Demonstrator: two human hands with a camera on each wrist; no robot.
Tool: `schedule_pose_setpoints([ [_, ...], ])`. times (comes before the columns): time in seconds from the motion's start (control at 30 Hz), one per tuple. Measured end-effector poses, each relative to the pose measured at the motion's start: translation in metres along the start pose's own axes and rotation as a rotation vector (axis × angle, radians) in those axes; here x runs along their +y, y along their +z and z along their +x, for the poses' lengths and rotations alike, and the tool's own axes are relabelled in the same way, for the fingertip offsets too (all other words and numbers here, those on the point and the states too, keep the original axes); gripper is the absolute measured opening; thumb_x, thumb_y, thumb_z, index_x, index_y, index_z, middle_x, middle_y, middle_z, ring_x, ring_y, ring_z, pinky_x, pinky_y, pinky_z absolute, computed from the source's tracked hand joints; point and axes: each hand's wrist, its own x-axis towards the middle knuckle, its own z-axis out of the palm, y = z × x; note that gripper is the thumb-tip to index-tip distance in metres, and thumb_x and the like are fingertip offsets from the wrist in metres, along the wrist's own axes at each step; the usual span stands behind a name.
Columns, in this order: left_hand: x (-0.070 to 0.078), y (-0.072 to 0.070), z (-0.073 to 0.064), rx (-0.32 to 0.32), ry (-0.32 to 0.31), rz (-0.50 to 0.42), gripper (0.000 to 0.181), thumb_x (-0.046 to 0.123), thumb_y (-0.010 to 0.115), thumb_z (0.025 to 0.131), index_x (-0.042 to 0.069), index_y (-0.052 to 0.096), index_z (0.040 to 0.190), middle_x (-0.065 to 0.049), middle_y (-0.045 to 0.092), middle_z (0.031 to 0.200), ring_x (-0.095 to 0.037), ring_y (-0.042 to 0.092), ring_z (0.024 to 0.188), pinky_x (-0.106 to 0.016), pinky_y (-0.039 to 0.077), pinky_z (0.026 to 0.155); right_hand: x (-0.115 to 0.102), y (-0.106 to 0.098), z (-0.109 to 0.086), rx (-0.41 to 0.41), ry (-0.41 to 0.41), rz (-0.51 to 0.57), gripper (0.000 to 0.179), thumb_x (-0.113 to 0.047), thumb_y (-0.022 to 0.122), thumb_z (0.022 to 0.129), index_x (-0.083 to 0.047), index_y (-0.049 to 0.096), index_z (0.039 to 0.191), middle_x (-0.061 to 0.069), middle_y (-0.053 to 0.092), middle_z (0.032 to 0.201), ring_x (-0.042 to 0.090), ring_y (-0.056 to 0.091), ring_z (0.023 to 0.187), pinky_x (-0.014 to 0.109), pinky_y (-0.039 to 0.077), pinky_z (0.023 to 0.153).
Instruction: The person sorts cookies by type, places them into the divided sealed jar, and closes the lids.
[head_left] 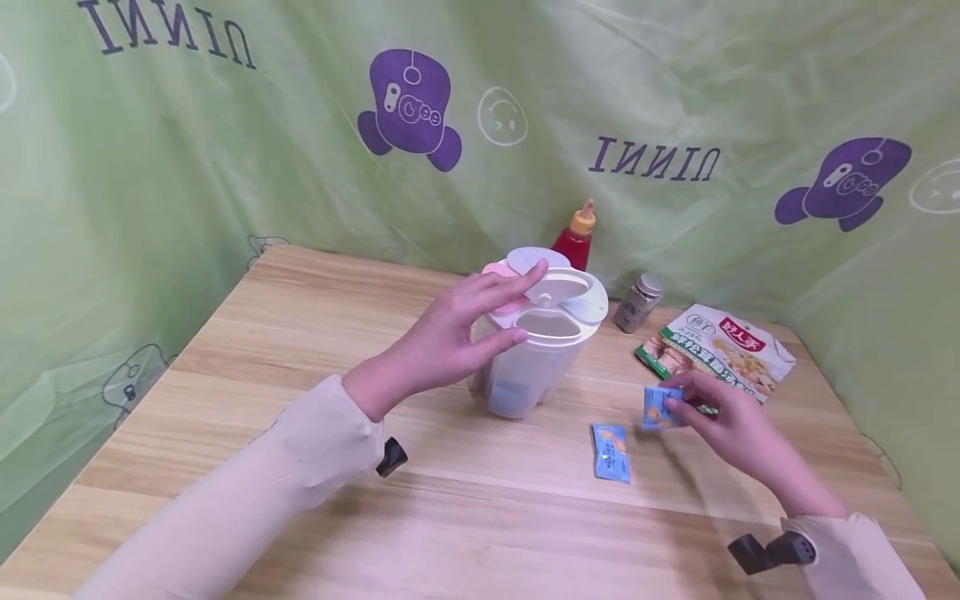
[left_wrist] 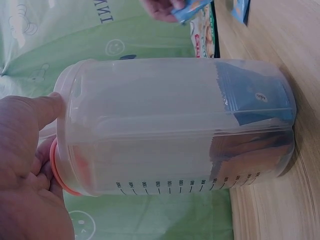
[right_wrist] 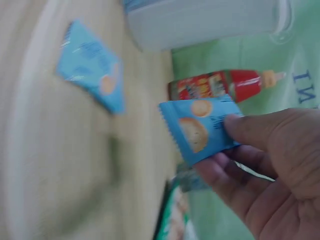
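Note:
My right hand [head_left: 723, 425] pinches a small blue biscuit packet [right_wrist: 200, 127] between thumb and fingers, above the table. A second blue biscuit packet [head_left: 612, 452] lies flat on the wood to the left of it. A clear divided storage container [left_wrist: 165, 125] stands upright, with a white and pink lid [head_left: 592, 304]; the front opening in its lid is uncovered. Extended across that lid, my left hand [head_left: 472, 325] touches it with thumb and fingers. Through the container wall, blue packets [left_wrist: 257, 95] show at the bottom of one compartment and reddish-brown packets [left_wrist: 250, 157] in another.
Behind the container stands a red sauce bottle [head_left: 573, 246] with a yellow cap. To its right are a grey-capped jar [head_left: 639, 303] and a green-and-white food pouch [head_left: 697, 333] lying flat. A printed green curtain [head_left: 300, 150] hangs behind the wooden table [head_left: 465, 517].

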Motion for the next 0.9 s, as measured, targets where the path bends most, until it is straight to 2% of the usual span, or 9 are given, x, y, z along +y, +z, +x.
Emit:
schedule_pose_setpoints([
  [0.13, 0.0, 0.001, 0.0, -0.001, 0.001, -0.008, 0.069, 0.013, 0.075, 0.096, 0.01, 0.045, 0.158, -0.006, 0.072, 0.128, -0.019, 0.061, 0.125, -0.039, 0.05, 0.114, -0.015, -0.008, 0.012, 0.129, -0.039, 0.044, 0.021, 0.009, 0.073, 0.091, -0.002, 0.072, 0.109, -0.014, 0.07, 0.089, -0.006, 0.062, 0.075, 0.009, 0.053, 0.065],
  [0.23, 0.0, 0.001, 0.0, -0.004, -0.005, -0.005, 0.069, 0.013, 0.075, 0.096, 0.01, 0.045, 0.158, -0.005, 0.072, 0.127, -0.019, 0.061, 0.125, -0.039, 0.05, 0.113, -0.03, -0.015, 0.021, 0.197, -0.051, 0.135, 0.022, 0.012, 0.071, 0.091, 0.002, 0.071, 0.111, -0.022, 0.067, 0.094, -0.007, 0.064, 0.076, 0.009, 0.054, 0.065],
  [0.3, 0.001, 0.0, 0.0, -0.006, -0.01, 0.002, 0.07, 0.014, 0.075, 0.097, 0.011, 0.044, 0.159, -0.005, 0.072, 0.128, -0.019, 0.061, 0.126, -0.04, 0.048, 0.116, -0.04, -0.019, 0.027, 0.23, -0.065, 0.231, 0.023, 0.016, 0.068, 0.091, 0.007, 0.069, 0.112, -0.019, 0.069, 0.095, -0.005, 0.065, 0.075, 0.009, 0.056, 0.066],
  [0.37, 0.001, 0.0, 0.0, -0.009, -0.013, 0.011, 0.07, 0.014, 0.075, 0.097, 0.012, 0.044, 0.159, -0.006, 0.071, 0.13, -0.019, 0.061, 0.128, -0.04, 0.047, 0.118, -0.05, -0.023, 0.031, 0.254, -0.083, 0.352, 0.024, 0.02, 0.066, 0.09, 0.011, 0.068, 0.112, -0.011, 0.072, 0.094, 0.0, 0.067, 0.074, 0.011, 0.057, 0.066],
  [0.47, 0.002, 0.0, 0.001, -0.016, -0.02, 0.015, 0.07, 0.015, 0.075, 0.097, 0.012, 0.043, 0.16, -0.006, 0.071, 0.131, -0.019, 0.06, 0.129, -0.04, 0.047, 0.118, -0.062, -0.027, 0.036, 0.279, -0.118, 0.475, 0.021, 0.02, 0.065, 0.091, 0.012, 0.068, 0.111, -0.003, 0.075, 0.094, 0.004, 0.068, 0.073, 0.011, 0.057, 0.063],
  [0.63, 0.002, 0.0, 0.002, -0.017, -0.025, 0.006, 0.07, 0.015, 0.075, 0.097, 0.013, 0.044, 0.16, -0.005, 0.071, 0.13, -0.018, 0.06, 0.127, -0.04, 0.048, 0.117, -0.083, -0.031, 0.047, 0.306, -0.2, 0.571, 0.02, 0.019, 0.066, 0.091, 0.014, 0.068, 0.109, 0.001, 0.077, 0.095, 0.005, 0.069, 0.072, 0.012, 0.053, 0.056],
  [0.77, 0.002, 0.0, 0.002, -0.013, -0.024, 0.001, 0.07, 0.015, 0.075, 0.097, 0.012, 0.044, 0.159, -0.005, 0.071, 0.13, -0.019, 0.06, 0.128, -0.04, 0.048, 0.117, -0.101, -0.028, 0.058, 0.319, -0.256, 0.658, 0.018, 0.021, 0.066, 0.09, 0.018, 0.067, 0.108, 0.002, 0.078, 0.097, 0.007, 0.07, 0.072, 0.015, 0.055, 0.058],
  [0.9, 0.002, 0.0, 0.002, -0.012, -0.027, 0.001, 0.07, 0.015, 0.075, 0.097, 0.012, 0.044, 0.159, -0.006, 0.071, 0.13, -0.019, 0.061, 0.127, -0.04, 0.049, 0.115, -0.116, -0.021, 0.068, 0.315, -0.305, 0.699, 0.018, 0.022, 0.065, 0.089, 0.02, 0.065, 0.107, 0.003, 0.078, 0.101, 0.008, 0.071, 0.077, 0.015, 0.057, 0.062],
])
